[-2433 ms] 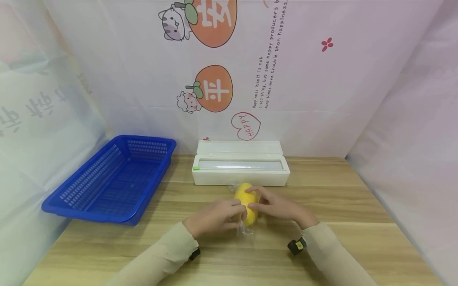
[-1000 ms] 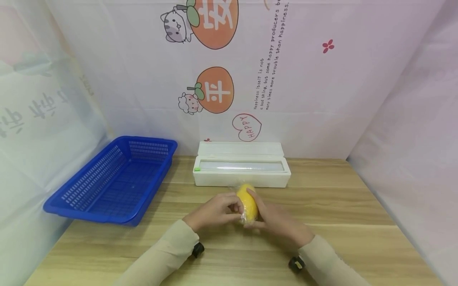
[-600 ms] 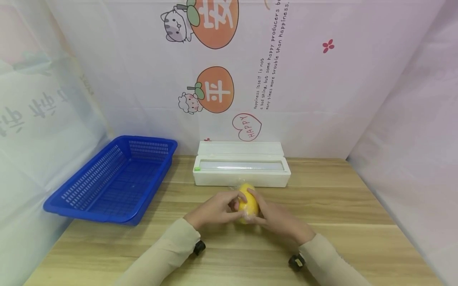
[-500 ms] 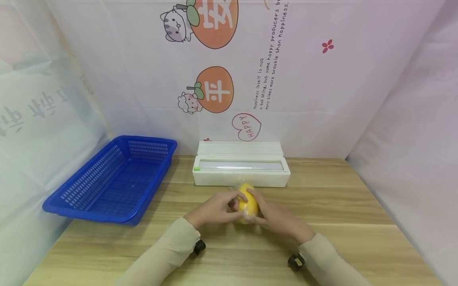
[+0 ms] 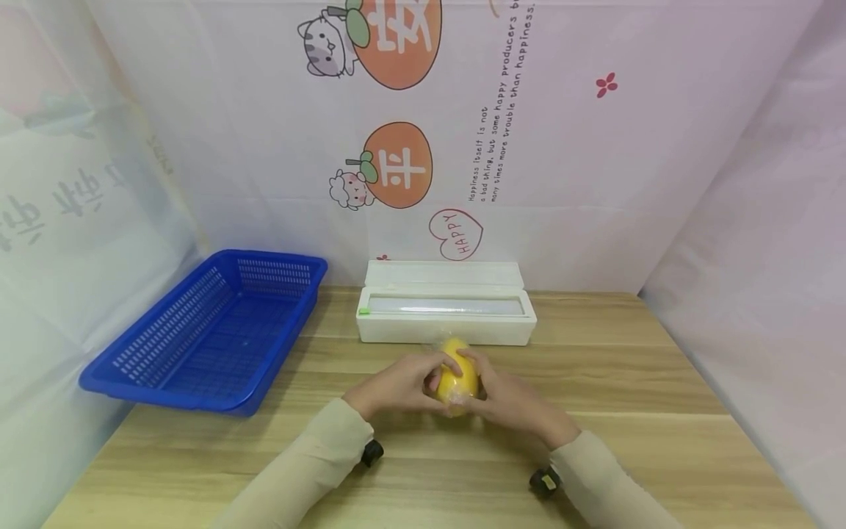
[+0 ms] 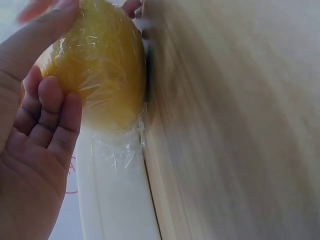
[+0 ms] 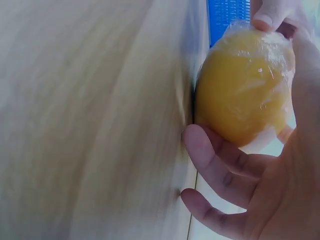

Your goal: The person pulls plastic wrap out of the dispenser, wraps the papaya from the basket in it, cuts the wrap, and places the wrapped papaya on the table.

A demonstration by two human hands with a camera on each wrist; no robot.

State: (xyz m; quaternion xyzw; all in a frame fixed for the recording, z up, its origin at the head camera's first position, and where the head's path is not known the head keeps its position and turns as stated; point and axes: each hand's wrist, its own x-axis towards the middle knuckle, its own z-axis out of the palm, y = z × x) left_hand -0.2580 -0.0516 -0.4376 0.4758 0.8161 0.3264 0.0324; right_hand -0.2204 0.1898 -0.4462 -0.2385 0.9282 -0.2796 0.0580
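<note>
A yellow oval fruit (image 5: 460, 376), much like a mango, is low over the wooden table, wrapped in clear cling film (image 6: 117, 150). My left hand (image 5: 402, 386) holds it from the left, index finger over the top and thumb at the near end. On the opposite side my right hand (image 5: 514, 405) grips it, thumb near the film's near end. Wrinkled film hugs the fruit in the right wrist view, and a loose flap sticks out past its far end in the left wrist view. Parts of both hands' fingers are hidden behind the fruit.
Just behind the hands stands a long white cling film box (image 5: 446, 330), its lid (image 5: 443, 275) raised and a roll inside. A blue plastic basket (image 5: 280, 353) sits at the left. Printed cloth walls (image 5: 562, 184) enclose the wooden table (image 5: 628, 397) at back and sides.
Over the last seconds the right hand has come round the fruit's right side. Film at the near end now lies against the fruit, and the left index finger has moved onto its top.
</note>
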